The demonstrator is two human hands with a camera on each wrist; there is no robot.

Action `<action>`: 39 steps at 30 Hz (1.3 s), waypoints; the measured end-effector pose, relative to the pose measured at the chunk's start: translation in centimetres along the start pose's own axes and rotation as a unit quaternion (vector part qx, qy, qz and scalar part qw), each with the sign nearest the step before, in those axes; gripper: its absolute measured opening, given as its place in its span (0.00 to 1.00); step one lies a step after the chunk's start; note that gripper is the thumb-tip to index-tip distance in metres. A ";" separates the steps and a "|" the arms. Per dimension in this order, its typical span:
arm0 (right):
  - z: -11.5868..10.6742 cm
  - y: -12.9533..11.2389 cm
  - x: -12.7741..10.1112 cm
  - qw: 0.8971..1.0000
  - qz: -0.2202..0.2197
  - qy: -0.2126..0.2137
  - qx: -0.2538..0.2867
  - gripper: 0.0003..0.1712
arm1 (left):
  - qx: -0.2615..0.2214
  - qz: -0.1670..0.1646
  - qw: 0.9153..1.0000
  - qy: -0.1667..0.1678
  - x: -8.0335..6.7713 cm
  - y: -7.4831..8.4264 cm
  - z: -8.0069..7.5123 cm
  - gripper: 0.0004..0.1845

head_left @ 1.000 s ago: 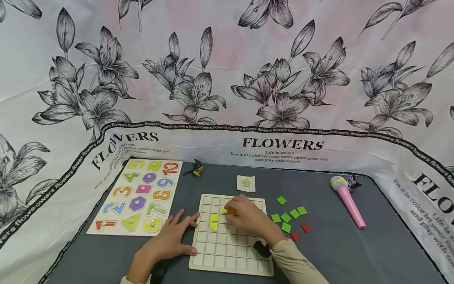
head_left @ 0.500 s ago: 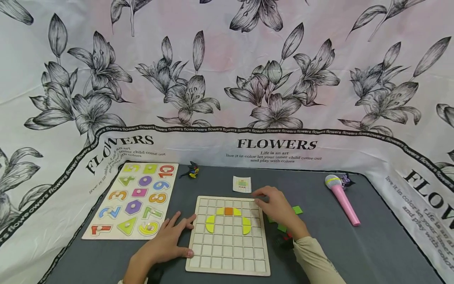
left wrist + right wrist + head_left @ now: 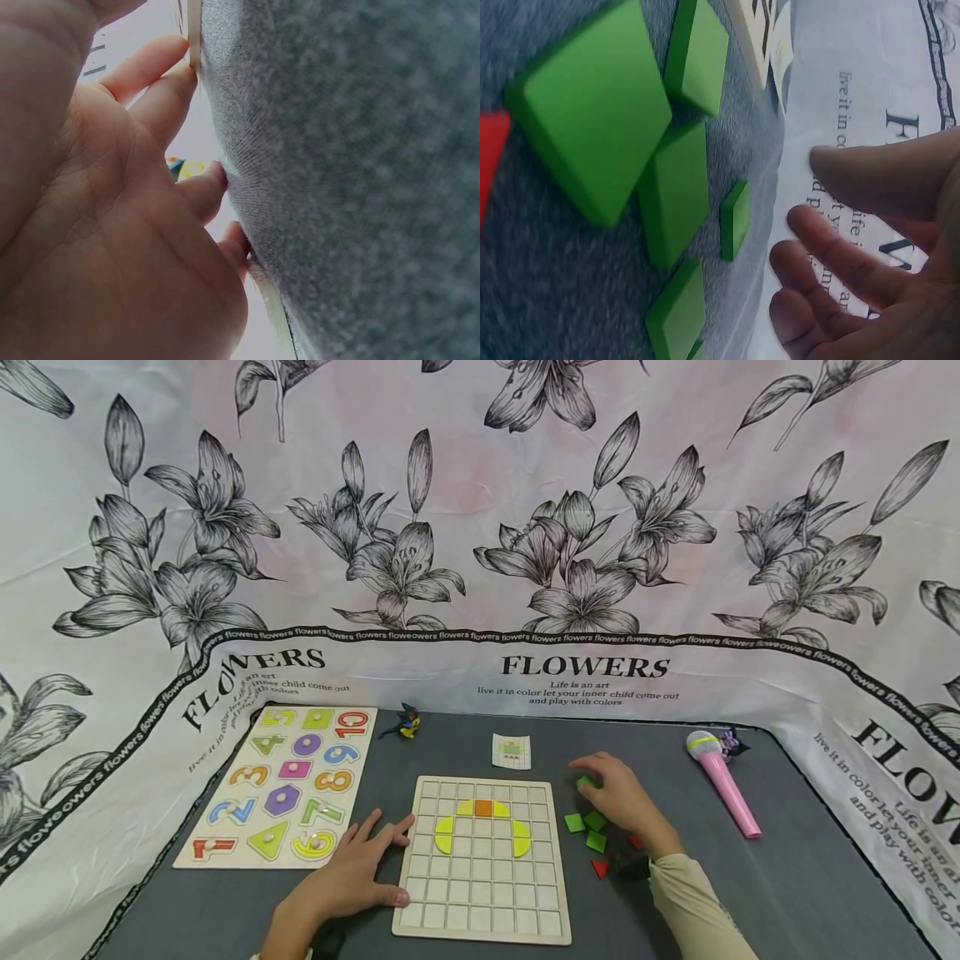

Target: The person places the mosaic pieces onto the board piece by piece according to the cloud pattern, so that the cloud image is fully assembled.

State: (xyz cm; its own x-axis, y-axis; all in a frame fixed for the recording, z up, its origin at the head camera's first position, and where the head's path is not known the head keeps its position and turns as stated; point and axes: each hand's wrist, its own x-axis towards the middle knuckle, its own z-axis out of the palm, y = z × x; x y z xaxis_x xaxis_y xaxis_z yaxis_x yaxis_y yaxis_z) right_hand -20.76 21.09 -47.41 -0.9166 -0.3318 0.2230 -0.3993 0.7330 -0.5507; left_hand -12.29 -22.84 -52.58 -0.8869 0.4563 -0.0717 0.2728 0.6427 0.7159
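Note:
A wooden grid board (image 3: 480, 893) lies on the grey table (image 3: 787, 893). It holds yellow curved pieces (image 3: 444, 835) and one orange square (image 3: 483, 807). My left hand (image 3: 378, 864) lies flat with spread fingers against the board's left edge; in the left wrist view its fingers (image 3: 161, 90) touch the board's rim (image 3: 193, 30). My right hand (image 3: 596, 781) hovers right of the board over several green squares (image 3: 596, 841), fingers relaxed. The right wrist view shows these fingers (image 3: 840, 247) above the green squares (image 3: 592, 142), holding nothing. Red triangles (image 3: 600, 867) lie beside the green ones.
A number puzzle board (image 3: 281, 785) lies at the left. A small pattern card (image 3: 512, 751) sits behind the grid board, and a small bird toy (image 3: 407, 722) stands at the back. A pink microphone (image 3: 723, 781) lies at the right. Flowered cloth (image 3: 480, 527) walls the table.
My right hand left the orange square on the board and moved right, off the board, to above the green squares. The left hand has stayed put.

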 end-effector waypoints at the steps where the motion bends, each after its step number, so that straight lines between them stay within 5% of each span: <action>1: 0.0 0.2 0.0 1.000 0.000 -0.002 -0.006 0.19 | 0.000 -0.001 1.000 -0.001 0.0 0.0 0.0 0.57; 10: 0.0 1.2 0.1 0.999 0.016 -0.043 -0.019 0.18 | 0.003 -0.021 1.000 -0.020 -0.6 3.0 -1.1 0.54; 24: 0.7 1.5 0.3 0.997 0.036 -0.057 -0.042 0.09 | -0.009 0.001 1.000 -0.002 -0.4 1.1 -0.3 0.55; 34: 1.1 0.4 0.5 0.994 0.009 -0.040 -0.103 0.12 | 0.001 -0.023 1.000 -0.012 -0.3 1.2 -0.5 0.56; 39: 1.1 -0.1 0.4 0.997 0.034 -0.031 -0.054 0.09 | -0.001 -0.021 1.000 -0.012 -0.3 1.4 -0.5 0.56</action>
State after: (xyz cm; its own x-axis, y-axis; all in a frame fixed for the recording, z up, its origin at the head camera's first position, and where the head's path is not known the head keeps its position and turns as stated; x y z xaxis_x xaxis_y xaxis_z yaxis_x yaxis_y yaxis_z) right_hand -21.08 20.23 -48.20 -0.9398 -0.3135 0.1363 -0.3398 0.8135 -0.4720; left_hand -11.89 -22.40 -51.19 -0.8885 0.4436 -0.1177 0.2352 0.6603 0.7133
